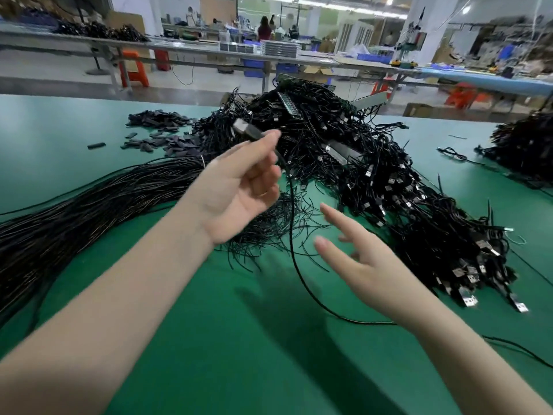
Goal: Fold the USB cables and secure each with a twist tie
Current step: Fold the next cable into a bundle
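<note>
- Pinched in the left hand, raised above the green table, is the plug end of a USB cable; its cord hangs down and trails across the mat under the right forearm.
- Fingers of the right hand are spread and loose, holding nothing, just right of the hanging cord.
- Behind the left hand rises a big tangled cable pile.
- Left of that pile lie a long wire bundle and scattered small dark pieces.
- Beyond the pile stand long workbenches, orange stools, blue bins and distant people.
</note>
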`<state>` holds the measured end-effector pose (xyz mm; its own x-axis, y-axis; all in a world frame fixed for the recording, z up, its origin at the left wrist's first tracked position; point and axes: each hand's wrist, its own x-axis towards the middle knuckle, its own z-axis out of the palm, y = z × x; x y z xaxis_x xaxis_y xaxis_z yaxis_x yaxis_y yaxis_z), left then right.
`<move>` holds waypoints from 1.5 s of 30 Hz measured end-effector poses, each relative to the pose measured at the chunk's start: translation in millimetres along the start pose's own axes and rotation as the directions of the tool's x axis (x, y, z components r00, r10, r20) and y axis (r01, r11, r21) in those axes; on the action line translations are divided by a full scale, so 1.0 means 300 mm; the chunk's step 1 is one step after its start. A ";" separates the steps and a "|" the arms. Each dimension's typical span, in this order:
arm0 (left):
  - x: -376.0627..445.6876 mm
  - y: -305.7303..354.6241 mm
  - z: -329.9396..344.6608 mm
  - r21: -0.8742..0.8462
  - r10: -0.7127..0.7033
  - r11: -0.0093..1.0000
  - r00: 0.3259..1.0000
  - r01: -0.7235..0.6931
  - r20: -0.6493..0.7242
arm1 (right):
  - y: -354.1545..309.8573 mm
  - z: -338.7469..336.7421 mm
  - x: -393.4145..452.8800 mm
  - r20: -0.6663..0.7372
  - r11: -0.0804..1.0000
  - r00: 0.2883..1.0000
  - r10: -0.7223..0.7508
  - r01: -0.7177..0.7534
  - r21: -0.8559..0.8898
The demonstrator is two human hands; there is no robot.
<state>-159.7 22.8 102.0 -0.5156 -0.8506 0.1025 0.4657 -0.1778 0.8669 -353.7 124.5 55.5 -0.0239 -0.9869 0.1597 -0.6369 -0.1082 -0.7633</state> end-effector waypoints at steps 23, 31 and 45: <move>0.039 -0.071 -0.016 0.450 -0.168 0.884 0.984 0.124 0.061 | -0.072 0.116 0.166 0.264 0.855 0.955 -0.133 -0.024 0.518; 0.028 -0.059 -0.006 0.470 -0.177 0.875 0.980 0.114 0.091 | -0.084 0.114 0.158 0.281 0.844 0.946 -0.160 -0.017 0.536; 0.035 -0.048 -0.011 0.245 -0.156 0.963 0.971 0.109 0.180 | -0.053 0.130 0.168 0.397 0.847 0.911 -0.111 -0.123 0.518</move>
<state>-169.4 14.8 89.1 -0.7029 -0.7094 0.0523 0.2163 -0.1431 0.9658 -314.7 71.7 51.1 0.3549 -0.9347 -0.0188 -0.1374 -0.0322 -0.9900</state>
